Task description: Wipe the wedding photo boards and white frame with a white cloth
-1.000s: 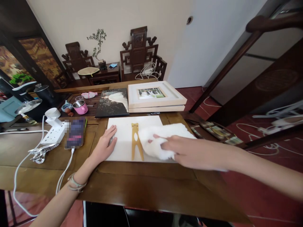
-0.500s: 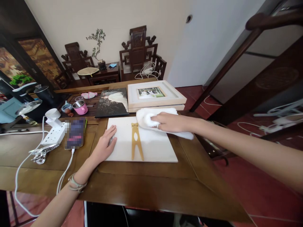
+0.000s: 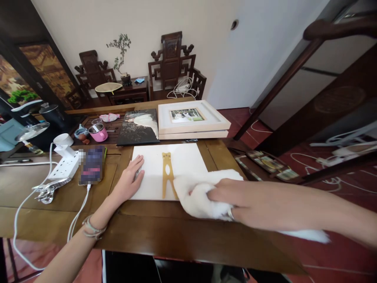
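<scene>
My left hand (image 3: 131,177) lies flat with fingers stretched out on the left edge of a white board (image 3: 149,165). In my right hand (image 3: 238,198) is a bunched white cloth (image 3: 203,192), gripped from above and pressed over the board's near right corner. That corner is hidden under the cloth. On the board is a flat yellow stand-like piece (image 3: 167,167), with a bear-shaped top and two splayed legs. The cloth covers part of its right leg.
Framed photos (image 3: 193,120) are stacked behind the board, beside a dark picture panel (image 3: 140,127). To the left are a phone (image 3: 92,165), a power strip (image 3: 66,167), a pink cup (image 3: 98,133) and loose cables. The wooden table (image 3: 165,230) ends at the right above a red floor.
My right hand has swept the cloth from the board's far right side toward me and to the right. The board's far right corner now shows. My left hand stays in place.
</scene>
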The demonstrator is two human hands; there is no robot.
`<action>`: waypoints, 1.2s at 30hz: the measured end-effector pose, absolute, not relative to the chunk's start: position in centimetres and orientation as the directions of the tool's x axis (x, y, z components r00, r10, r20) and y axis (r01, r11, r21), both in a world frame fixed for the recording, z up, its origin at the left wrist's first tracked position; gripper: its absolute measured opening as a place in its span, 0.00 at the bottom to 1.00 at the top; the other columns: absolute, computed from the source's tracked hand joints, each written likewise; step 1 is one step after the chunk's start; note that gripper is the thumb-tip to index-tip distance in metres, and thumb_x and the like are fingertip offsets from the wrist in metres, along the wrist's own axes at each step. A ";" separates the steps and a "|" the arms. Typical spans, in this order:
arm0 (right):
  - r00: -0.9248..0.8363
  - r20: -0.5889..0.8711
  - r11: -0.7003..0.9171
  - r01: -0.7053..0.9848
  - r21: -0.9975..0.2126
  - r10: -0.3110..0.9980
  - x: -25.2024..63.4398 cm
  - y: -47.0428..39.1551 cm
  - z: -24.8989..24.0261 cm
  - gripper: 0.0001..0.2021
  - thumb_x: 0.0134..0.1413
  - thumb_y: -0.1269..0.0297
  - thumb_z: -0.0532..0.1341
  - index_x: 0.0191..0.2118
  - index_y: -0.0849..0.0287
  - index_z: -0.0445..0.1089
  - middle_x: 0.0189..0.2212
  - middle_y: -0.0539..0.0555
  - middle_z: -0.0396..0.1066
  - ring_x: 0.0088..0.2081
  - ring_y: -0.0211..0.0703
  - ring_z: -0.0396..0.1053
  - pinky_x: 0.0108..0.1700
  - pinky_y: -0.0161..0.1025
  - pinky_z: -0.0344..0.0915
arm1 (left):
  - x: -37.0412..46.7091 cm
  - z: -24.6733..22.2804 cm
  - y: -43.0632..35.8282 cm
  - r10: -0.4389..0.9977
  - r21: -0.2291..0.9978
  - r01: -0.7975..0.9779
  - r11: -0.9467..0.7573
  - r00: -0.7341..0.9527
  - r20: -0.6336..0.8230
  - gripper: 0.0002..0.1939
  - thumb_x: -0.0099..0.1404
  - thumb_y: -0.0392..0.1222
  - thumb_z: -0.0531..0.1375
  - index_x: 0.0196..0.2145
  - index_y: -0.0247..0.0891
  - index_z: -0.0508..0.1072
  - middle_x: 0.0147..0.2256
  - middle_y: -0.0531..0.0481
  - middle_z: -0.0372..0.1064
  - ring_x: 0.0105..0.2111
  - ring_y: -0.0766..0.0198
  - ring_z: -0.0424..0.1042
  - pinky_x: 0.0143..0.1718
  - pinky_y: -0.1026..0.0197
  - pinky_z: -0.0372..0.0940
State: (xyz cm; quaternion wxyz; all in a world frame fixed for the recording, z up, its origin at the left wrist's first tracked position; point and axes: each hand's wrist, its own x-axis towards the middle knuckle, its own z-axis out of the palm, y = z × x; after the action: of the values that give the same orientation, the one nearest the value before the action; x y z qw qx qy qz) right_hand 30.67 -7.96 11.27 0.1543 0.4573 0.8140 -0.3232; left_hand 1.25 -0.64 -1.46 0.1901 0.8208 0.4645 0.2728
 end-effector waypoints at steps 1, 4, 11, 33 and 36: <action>-0.530 -0.530 0.377 0.846 -0.376 0.661 30.8 -7.3 11.1 0.09 0.45 0.78 0.50 0.29 0.56 0.59 0.33 0.54 0.66 0.35 0.48 0.68 0.36 0.42 0.61 | 1.3 -1.5 -0.6 0.867 0.566 0.659 -0.495 0.418 0.271 0.24 0.69 0.45 0.49 0.58 0.34 0.64 0.62 0.38 0.56 0.64 0.54 0.52 0.65 0.44 0.45; -0.565 -0.404 0.443 0.821 -0.360 0.719 30.8 -4.2 9.7 0.07 0.47 0.77 0.49 0.28 0.56 0.57 0.31 0.55 0.65 0.34 0.48 0.67 0.37 0.41 0.61 | 1.3 -1.5 -0.7 0.869 0.570 0.659 -0.491 0.415 0.269 0.24 0.69 0.45 0.49 0.58 0.32 0.64 0.61 0.37 0.57 0.64 0.54 0.52 0.65 0.45 0.45; -0.604 -0.132 0.550 0.781 -0.298 0.786 28.2 1.5 7.3 0.08 0.52 0.75 0.49 0.32 0.59 0.63 0.32 0.58 0.68 0.36 0.49 0.67 0.38 0.41 0.60 | 1.2 -1.4 -0.7 0.866 0.564 0.660 -0.496 0.422 0.269 0.24 0.69 0.45 0.49 0.59 0.34 0.64 0.62 0.39 0.56 0.64 0.55 0.52 0.64 0.44 0.46; -0.661 -0.193 0.639 0.750 -0.170 0.725 24.0 0.5 6.7 0.19 0.49 0.82 0.50 0.46 0.66 0.68 0.54 0.72 0.63 0.61 0.64 0.55 0.52 0.58 0.63 | 1.1 -1.3 -0.6 0.859 0.548 0.665 -0.507 0.441 0.260 0.25 0.69 0.45 0.49 0.60 0.32 0.63 0.62 0.37 0.54 0.64 0.54 0.51 0.65 0.45 0.45; -0.665 -0.170 0.645 0.747 -0.160 0.728 23.2 1.3 6.7 0.20 0.49 0.83 0.49 0.46 0.68 0.67 0.53 0.74 0.63 0.61 0.66 0.54 0.52 0.61 0.61 | 1.1 -1.3 -0.6 0.859 0.538 0.674 -0.507 0.446 0.251 0.25 0.69 0.44 0.47 0.59 0.29 0.63 0.62 0.36 0.54 0.64 0.54 0.50 0.65 0.45 0.45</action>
State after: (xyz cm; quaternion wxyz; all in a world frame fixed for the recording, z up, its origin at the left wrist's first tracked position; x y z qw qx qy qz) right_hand 23.21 1.32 6.68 0.0450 0.4071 0.9058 -0.1085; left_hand 1.08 -0.59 -1.30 0.1835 0.8302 0.4616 0.2531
